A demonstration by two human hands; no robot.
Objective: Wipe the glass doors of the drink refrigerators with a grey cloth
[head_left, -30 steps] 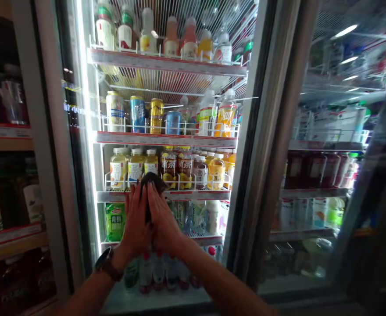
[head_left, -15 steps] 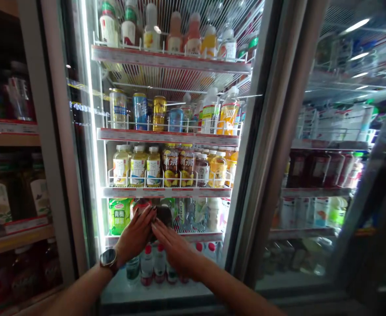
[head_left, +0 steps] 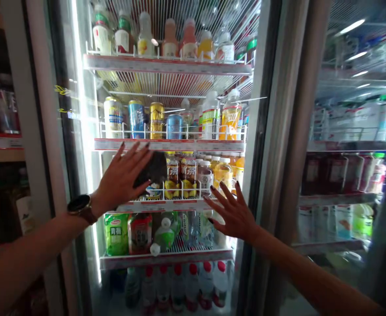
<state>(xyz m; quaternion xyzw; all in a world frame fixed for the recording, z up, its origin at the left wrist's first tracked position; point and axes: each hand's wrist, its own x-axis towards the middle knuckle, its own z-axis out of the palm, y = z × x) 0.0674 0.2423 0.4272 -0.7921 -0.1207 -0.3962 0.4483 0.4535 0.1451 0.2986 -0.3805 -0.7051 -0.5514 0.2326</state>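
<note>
My left hand (head_left: 120,177), with a round-faced watch (head_left: 80,207) on its wrist, lies flat with fingers spread against the glass of a lit drinks-cooler door (head_left: 186,94). A dark cloth (head_left: 152,169) is pressed under its thumb side, though the material is hard to confirm. To the lower right, my right hand (head_left: 232,215) holds nothing, its fingers apart, near the shelf edge (head_left: 166,205) behind the glass. Bottled teas (head_left: 189,180) stand beyond the cloth.
Wire shelves behind the glass hold several bottles and cans (head_left: 137,118). A metal door frame (head_left: 263,131) separates this door from a second cooler door (head_left: 344,131) at right. A wooden shelf of bottles (head_left: 2,145) stands at far left.
My hands have moved apart from their position together around the dark cloth. The cloth has risen after dipping lower, and my right hand has moved right, away from it.
</note>
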